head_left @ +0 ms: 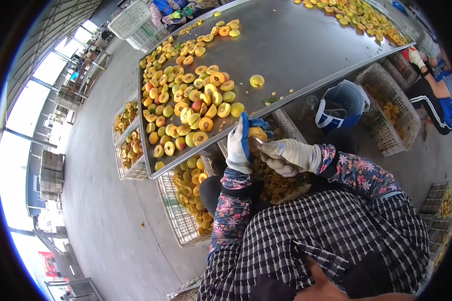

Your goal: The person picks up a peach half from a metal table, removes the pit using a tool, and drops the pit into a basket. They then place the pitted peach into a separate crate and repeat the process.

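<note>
My left hand (pixel 239 144), in a white glove with a blue palm, holds a yellow peach half (pixel 257 133) at the near edge of the metal table (pixel 286 45). My right hand (pixel 290 156), in a white glove, is closed on a small metal pitting tool (pixel 256 142), its end against the fruit. Most of the tool is hidden by the fingers. Below both hands stands a crate with peach pieces (pixel 278 185). Many halved peaches (pixel 191 108) lie on the table just beyond my left hand, and a lone peach (pixel 256 81) lies farther right.
A crate of peach halves (pixel 178 220) stands under the table's left corner, with more crates (pixel 130 168) beside it. To the right are a blue bucket (pixel 349 103) and a crate (pixel 404 133). Co-workers (pixel 444 93) sit at the right and far side (pixel 171 12).
</note>
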The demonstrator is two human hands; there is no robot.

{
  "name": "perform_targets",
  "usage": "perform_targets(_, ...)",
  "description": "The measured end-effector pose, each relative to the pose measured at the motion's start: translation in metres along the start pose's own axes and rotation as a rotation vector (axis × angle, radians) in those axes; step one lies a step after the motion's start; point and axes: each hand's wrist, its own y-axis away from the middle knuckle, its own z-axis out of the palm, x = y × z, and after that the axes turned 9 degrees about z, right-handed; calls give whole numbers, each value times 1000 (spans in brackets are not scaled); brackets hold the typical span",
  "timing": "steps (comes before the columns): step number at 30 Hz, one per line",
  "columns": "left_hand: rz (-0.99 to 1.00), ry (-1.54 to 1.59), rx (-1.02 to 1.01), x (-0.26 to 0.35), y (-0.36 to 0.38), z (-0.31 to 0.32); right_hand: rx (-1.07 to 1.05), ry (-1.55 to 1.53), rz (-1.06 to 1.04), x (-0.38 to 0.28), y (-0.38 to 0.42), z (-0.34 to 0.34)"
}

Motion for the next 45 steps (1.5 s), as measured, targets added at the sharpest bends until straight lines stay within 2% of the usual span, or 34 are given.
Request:
perform_targets(3,47,50,62,-2,2,9,-75,-207,7,3,-2,0)
perform_targets(4,135,15,22,-10,-1,4,-81,-280,21,5,-3,0)
perform_targets(5,85,38,52,-14,-3,2,-87,-353,36,6,-4,-2)
perform_targets(7,-15,82,119,-19,-6,1,-55,-329,24,8,-4,-7)
perform_targets(10,-4,68,149,-25,-12,-5,-51,-237,20,9,4,-12)
perform_targets(12,228,-209,210,-20,-15,-37,-52,-123,21,15,15,-20)
perform_targets(13,319,-289,258,-1,-10,-48,68,78,29,17,19,-25)
perform_targets(14,346,-551,276,17,-3,-63,187,279,35,18,23,-30)
perform_targets(15,284,-780,306,37,5,-82,305,476,39,22,27,-36)
perform_targets(16,211,-1006,329,57,12,-100,449,952,-43,42,22,-59)
perform_targets(17,52,-1189,362,78,16,-118,591,1427,-137,57,12,-79)
perform_targets(18,68,-1411,312,90,20,-138,625,1427,145,49,17,-67)
perform_targets(20,139,-1805,214,95,13,-163,642,1499,244,47,16,-57)
perform_targets(21,179,-1727,200,95,1,-159,656,1534,291,44,15,-53)
perform_targets(23,253,-1566,167,87,-29,-142,650,1549,287,40,11,-48)
perform_targets(25,241,-1489,4,63,-73,-135,652,1574,284,44,0,-56)
perform_targets(27,148,-1581,-135,45,-107,-108,666,1588,244,53,-5,-63)
perform_targets(29,186,-1736,-359,4,-151,-126,672,1582,167,58,-8,-70)
perform_targets(31,-51,-1813,-441,4,-160,-107,678,1536,57,46,3,-56)
perform_targets(33,-32,-1891,-538,-15,-183,-128,675,1523,74,41,3,-56)
perform_targets(35,-94,-2006,-672,-17,-194,-131,652,1528,73,40,2,-61)
perform_targets(37,-270,-2077,-684,5,-182,-110,644,1527,68,44,1,-63)
perform_targets(39,-286,-2043,-598,17,-164,-110,651,1532,43,42,-3,-62)
perform_targets(40,-308,-1873,-441,21,-157,-112,660,1532,69,42,-4,-61)
perform_targets(41,-241,-1655,-260,23,-149,-117,688,1536,56,39,-5,-56)
perform_targets(43,39,-1310,-71,13,-139,-132,754,1518,50,39,-2,-48)
perform_targets(44,20,-749,22,9,-130,-134,726,1505,-73,39,1,-45)
perform_targets(45,-9,-191,125,16,-118,-123,720,1517,-89,42,2,-45)
